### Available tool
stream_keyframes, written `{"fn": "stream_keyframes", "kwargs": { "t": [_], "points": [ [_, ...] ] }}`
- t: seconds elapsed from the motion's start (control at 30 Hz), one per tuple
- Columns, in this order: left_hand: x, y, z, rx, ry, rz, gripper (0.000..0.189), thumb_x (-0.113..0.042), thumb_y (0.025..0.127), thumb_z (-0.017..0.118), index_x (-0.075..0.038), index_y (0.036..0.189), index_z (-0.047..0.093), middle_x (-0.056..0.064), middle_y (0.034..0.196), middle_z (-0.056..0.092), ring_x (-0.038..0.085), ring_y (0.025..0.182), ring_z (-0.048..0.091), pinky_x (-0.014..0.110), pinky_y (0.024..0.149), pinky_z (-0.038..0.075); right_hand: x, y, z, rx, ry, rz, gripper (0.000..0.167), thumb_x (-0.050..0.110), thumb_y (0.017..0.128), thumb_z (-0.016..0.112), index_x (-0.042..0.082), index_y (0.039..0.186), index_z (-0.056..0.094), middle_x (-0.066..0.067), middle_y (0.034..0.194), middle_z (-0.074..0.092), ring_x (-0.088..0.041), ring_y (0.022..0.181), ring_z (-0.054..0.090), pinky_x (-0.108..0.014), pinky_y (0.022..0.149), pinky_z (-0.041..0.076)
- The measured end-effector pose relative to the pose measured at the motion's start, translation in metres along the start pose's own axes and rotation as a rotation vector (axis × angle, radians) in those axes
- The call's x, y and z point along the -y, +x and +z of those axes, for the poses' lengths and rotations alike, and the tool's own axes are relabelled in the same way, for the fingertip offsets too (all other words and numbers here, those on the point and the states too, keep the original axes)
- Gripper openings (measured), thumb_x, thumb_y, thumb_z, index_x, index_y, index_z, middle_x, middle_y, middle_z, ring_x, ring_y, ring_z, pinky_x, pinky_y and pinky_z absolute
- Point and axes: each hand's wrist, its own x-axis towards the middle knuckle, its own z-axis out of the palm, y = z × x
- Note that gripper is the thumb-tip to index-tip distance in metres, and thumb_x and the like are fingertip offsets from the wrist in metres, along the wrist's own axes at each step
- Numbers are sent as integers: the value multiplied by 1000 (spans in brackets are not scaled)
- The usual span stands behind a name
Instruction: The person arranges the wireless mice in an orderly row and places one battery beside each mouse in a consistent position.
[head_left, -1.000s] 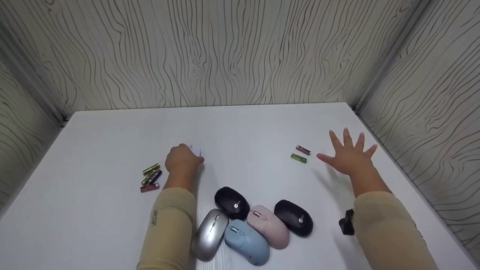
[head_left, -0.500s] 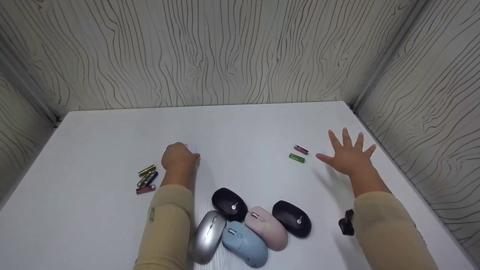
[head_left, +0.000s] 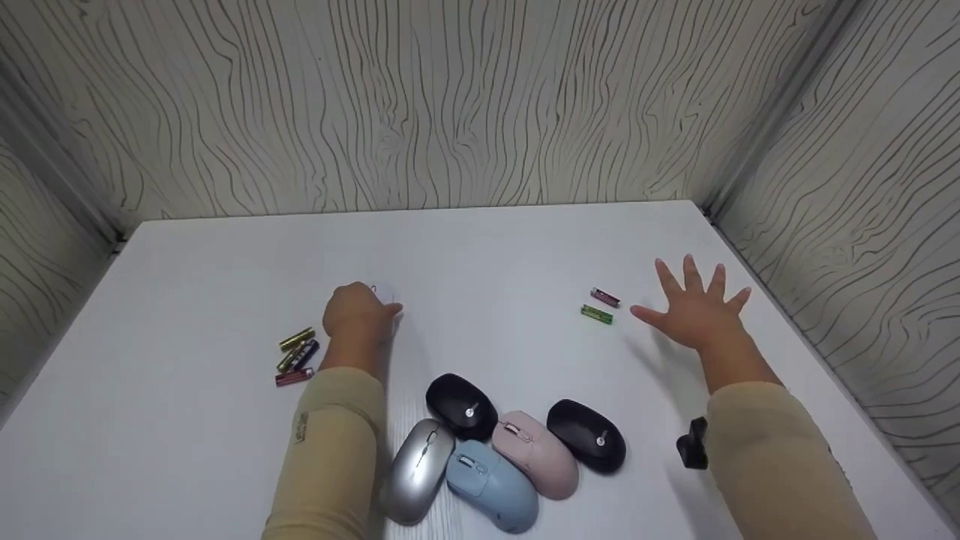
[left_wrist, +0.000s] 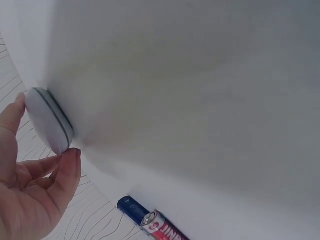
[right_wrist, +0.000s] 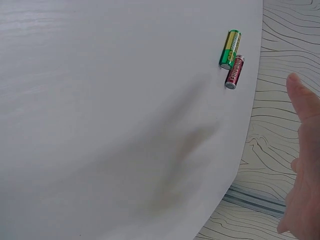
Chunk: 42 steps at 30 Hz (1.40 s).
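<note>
My left hand (head_left: 356, 315) pinches a pale lilac-white computer mouse (left_wrist: 47, 122) between thumb and fingers, on the left side of the table. From the head view the hand hides most of this mouse; the left wrist view shows its rounded side with a dark seam, close over the white surface. My right hand (head_left: 697, 311) is held over the right side with its fingers straight and spread, holding nothing. Nearest to it lie a green battery (head_left: 597, 314) and a dark red battery (head_left: 605, 298), just left of the thumb.
Several batteries, among them a gold one (head_left: 297, 339) and a red one (head_left: 294, 377), lie left of my left forearm. In front sit a silver mouse (head_left: 418, 472), a blue mouse (head_left: 493, 487), a pink mouse (head_left: 536, 454) and two black mice. Wood-patterned panels (head_left: 420, 105) border the white table.
My left hand has shifted slightly left with the pale mouse, and less of that mouse shows past the hand. The right hand stays spread in nearly the same place.
</note>
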Motion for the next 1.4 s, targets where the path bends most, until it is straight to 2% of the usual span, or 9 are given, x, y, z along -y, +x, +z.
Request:
{"fn": "stream_keyframes", "kwargs": {
  "t": [0.2, 0.33, 0.63, 0.83, 1.0, 1.17, 1.3, 1.4],
  "points": [
    [4, -6, -9, -6, -29, 21, 71, -50, 81, 61, 7, 122, 50, 24, 115, 55, 34, 100, 56, 43, 78, 50, 6, 1, 2, -21, 1, -16, 97, 79, 78, 28, 18, 147, -1, -27, 147, -10, -55, 124, -22, -76, 83, -14],
    [4, -9, -15, -20, -23, 51, 75, -51, 79, 63, 7, 124, 47, 25, 119, 53, 36, 107, 53, 45, 85, 47, 17, 1, 7, -25, 6, -57, 95, 78, 78, 29, 20, 147, -1, -25, 148, -11, -54, 126, -20, -76, 84, -13],
    [11, -16, -16, -28, 0, 95, 80, -50, 80, 62, 9, 130, 39, 28, 125, 47, 38, 113, 48, 46, 92, 42, 52, -11, 14, -41, 64, -186, 93, 74, 78, 38, 22, 148, 7, -20, 151, 0, -49, 133, -5, -72, 95, 2],
    [16, -23, -20, -13, 5, 103, 84, -50, 81, 62, 9, 134, 34, 31, 131, 41, 41, 119, 42, 47, 97, 37, 67, -28, 12, 30, 123, -320, 91, 71, 79, 43, 20, 148, 13, -17, 151, 13, -44, 133, 15, -66, 98, 18],
    [16, -28, -21, 0, -21, 103, 85, -49, 80, 63, 8, 135, 33, 30, 133, 39, 40, 121, 41, 46, 100, 34, 74, -41, 13, 76, 150, -401, 87, 67, 80, 48, 16, 146, 21, -14, 148, 24, -40, 133, 22, -57, 102, 23],
    [17, -34, -20, 7, -26, 120, 84, -49, 80, 63, 8, 135, 34, 29, 133, 40, 38, 121, 41, 46, 100, 35, 79, -53, 16, 146, 161, -392, 84, 64, 79, 53, 15, 143, 30, -16, 140, 38, -35, 129, 34, -53, 100, 30],
    [23, -37, -20, 4, -27, 135, 84, -49, 80, 63, 8, 134, 35, 29, 131, 41, 38, 120, 42, 46, 99, 35, 85, -61, 19, 213, 172, -361, 81, 60, 76, 61, 16, 139, 38, -13, 124, 52, -28, 115, 50, -48, 93, 40],
    [28, -39, -19, 7, -32, 136, 84, -49, 80, 63, 8, 135, 35, 29, 131, 41, 37, 118, 43, 46, 98, 36, 89, -65, 23, 269, 178, -364, 81, 56, 71, 69, 15, 136, 42, -8, 113, 56, -22, 104, 54, -45, 89, 43]
  ]
}}
